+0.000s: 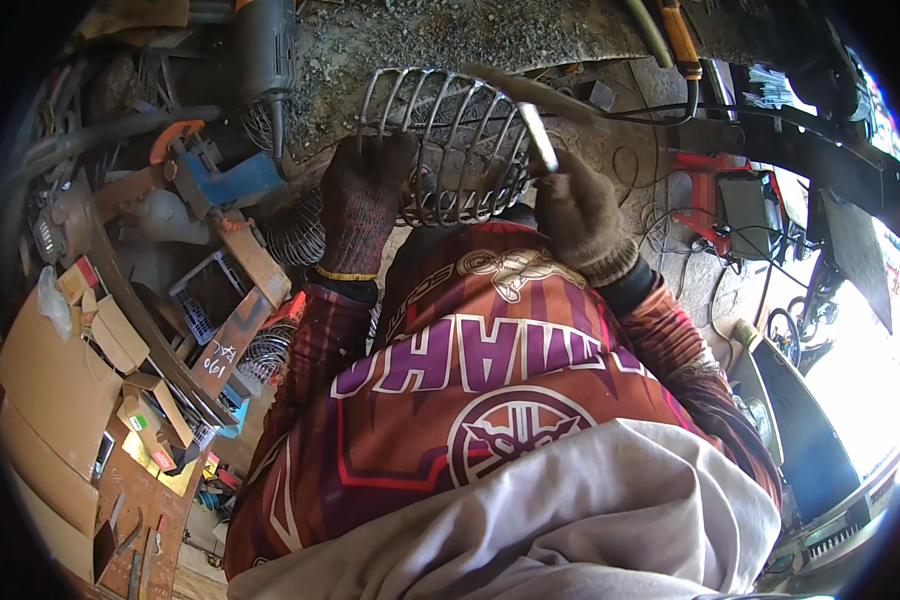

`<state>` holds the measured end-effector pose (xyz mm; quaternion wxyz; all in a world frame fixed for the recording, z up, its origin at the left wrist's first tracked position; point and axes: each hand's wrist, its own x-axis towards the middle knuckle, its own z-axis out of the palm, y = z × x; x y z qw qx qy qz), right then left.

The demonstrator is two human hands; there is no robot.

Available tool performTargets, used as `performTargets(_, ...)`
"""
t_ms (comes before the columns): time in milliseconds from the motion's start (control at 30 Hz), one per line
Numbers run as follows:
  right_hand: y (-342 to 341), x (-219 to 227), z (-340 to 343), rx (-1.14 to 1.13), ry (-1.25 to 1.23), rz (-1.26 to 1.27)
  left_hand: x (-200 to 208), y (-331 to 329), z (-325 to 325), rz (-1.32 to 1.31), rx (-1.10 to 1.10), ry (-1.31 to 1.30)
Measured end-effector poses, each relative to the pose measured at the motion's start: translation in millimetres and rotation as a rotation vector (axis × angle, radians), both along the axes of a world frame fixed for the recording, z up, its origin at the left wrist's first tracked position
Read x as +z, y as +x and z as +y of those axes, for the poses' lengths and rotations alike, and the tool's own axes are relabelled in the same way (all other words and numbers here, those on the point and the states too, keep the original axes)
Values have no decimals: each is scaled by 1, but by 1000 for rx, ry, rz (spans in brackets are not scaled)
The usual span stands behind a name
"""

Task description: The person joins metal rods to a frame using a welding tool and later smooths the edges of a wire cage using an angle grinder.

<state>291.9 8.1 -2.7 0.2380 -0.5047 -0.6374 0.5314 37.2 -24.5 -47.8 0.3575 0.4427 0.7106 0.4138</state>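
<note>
A curved cage of welded metal rods (448, 105) sits in front of my torso, at the edge of the grit-covered work surface. My left hand (370, 195), in a dark knitted glove, is closed on the rods at the cage's left side. My right hand (582, 210), in a brown knitted glove, is wrapped round the bright flat metal handle of a hammer (539, 137). The hammer's long, narrow head is smeared by motion above the cage's right end. Whether the head touches the rods, I cannot tell.
A grey power tool (267, 50) lies at the upper left, near a blue and orange clamp (225, 180). Coiled wire rods (295, 230) stand left of my arm. Cardboard boxes (60, 370) are farther left. A red-framed machine (705, 200) and cables lie right.
</note>
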Motion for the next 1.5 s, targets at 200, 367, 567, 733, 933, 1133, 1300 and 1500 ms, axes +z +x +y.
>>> performTargets(200, 0, 3, 0, -116, -116, 82, 12, 2, 3, 22, -53, -101)
performTargets(367, 0, -1, 3, -16, -171, 61, -22, -6, -5, -122, -2, 96)
performTargets(567, -6, 3, -1, -67, -28, 87, -19, -7, -6, -197, -41, 27)
performTargets(733, 0, 5, 1, -76, -141, 41, 3, -3, 0, 12, -83, -43)
performTargets(933, -9, 10, 8, -29, -181, -70, -1, -2, -1, -98, -30, -49)
performTargets(1133, -8, 10, 4, -56, -157, -66, -14, -4, -2, -369, 57, 27)
performTargets(1300, -4, -1, -6, -81, -76, 44, -20, -7, -2, -111, -29, 54)
performTargets(1500, -13, 4, -2, -113, -13, 46, -11, -5, -1, -120, -36, 61)
